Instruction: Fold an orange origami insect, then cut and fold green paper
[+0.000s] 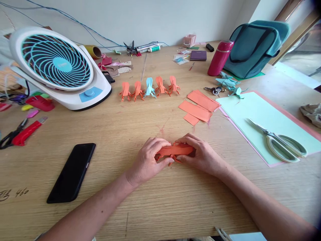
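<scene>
Between my two hands is an orange folded paper figure (177,150), held sideways just above the wooden table. My left hand (149,155) pinches its left end, fingers over the top and thumb below. On the other end, my right hand (200,154) grips it the same way. Small folded legs stick out underneath near both thumbs; the parts beneath my fingers are hidden. Beyond my hands stands a row of finished-looking paper figures, several orange (161,86) and one light blue (149,88). Loose orange paper strips (195,110) lie to the right of the row.
Scissors (281,142) rest on pale green paper sheets (235,117) at the right. A black phone (71,174) lies left of my arm. Farther back are a white fan (92,95), a pink bottle (220,58), a teal bag (253,50), keys (215,90) and a red cutter (27,133).
</scene>
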Tool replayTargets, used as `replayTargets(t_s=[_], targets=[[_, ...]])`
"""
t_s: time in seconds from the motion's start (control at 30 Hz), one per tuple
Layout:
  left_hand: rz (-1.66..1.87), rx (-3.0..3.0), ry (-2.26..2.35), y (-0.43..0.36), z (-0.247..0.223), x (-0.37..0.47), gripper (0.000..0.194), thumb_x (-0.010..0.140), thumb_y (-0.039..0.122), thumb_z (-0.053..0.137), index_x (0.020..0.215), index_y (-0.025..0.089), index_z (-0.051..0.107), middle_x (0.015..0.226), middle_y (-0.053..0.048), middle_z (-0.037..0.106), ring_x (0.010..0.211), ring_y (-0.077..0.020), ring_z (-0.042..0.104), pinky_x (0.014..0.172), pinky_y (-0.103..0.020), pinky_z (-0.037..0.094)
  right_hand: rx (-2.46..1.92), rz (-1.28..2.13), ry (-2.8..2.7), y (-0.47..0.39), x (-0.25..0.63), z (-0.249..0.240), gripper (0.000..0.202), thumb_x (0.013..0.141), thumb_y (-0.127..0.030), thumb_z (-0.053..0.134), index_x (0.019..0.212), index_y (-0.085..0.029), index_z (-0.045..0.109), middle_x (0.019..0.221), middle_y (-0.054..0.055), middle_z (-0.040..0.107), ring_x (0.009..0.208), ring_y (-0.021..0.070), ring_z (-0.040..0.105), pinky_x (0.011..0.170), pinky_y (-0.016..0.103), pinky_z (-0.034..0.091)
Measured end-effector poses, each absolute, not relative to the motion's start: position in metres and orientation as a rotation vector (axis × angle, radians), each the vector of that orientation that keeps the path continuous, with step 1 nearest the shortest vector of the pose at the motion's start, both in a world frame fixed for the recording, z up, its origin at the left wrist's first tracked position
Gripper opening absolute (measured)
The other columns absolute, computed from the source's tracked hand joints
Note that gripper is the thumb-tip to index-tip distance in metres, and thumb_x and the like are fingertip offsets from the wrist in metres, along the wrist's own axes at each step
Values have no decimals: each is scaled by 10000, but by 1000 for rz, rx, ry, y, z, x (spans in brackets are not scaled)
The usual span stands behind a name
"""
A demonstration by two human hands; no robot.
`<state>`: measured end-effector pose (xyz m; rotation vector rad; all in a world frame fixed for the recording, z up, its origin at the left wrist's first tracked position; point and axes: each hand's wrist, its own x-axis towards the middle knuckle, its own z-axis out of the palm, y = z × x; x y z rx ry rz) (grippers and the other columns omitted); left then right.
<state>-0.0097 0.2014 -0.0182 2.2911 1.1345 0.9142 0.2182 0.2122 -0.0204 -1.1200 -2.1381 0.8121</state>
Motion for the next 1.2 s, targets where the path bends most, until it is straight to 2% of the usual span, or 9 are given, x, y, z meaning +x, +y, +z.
replayTargets(t_s=[0.2,0.37,0.67,0.93,1.2], targets=[[780,2365,1142,207,-15,-18,426,803,262,775,1189,207,605,1168,-84,669,1088,-265,572,957,-446,467,-1091,854,-2145,212,222,-17,378,841,-280,750,1197,-231,632,1113,77,640,965,218,639,840,342,510],[637,2425,1109,211,-10,-27,458,825,174,707,1263,212,577,1211,-87,631,1117,-255,551,985,-438,452,-1106,875,-2137,213,223,-16,279,849,-230,726,1121,-228,662,1072,61,646,922,196,639,816,325,502],[624,2380,1121,213,-8,-31,150,826,185,734,947,214,649,951,-24,681,932,-214,572,870,-377,453,-1110,882,-2124,214,220,-18,248,833,-196,745,1074,-211,691,1041,51,660,909,189,632,823,321,479],[663,2346,1139,208,-14,-25,169,816,163,746,928,212,630,925,-8,685,902,-200,569,838,-355,444,-1067,829,-2157,212,218,-20,195,849,-178,733,1036,-196,678,1005,49,662,895,193,626,821,338,453],[768,2390,1106,206,-18,-25,239,806,133,755,990,221,630,938,-1,706,940,-206,570,867,-364,452,-1036,792,-2213,210,217,-21,243,876,-184,706,1114,-209,663,1032,53,660,920,200,627,828,342,446]])
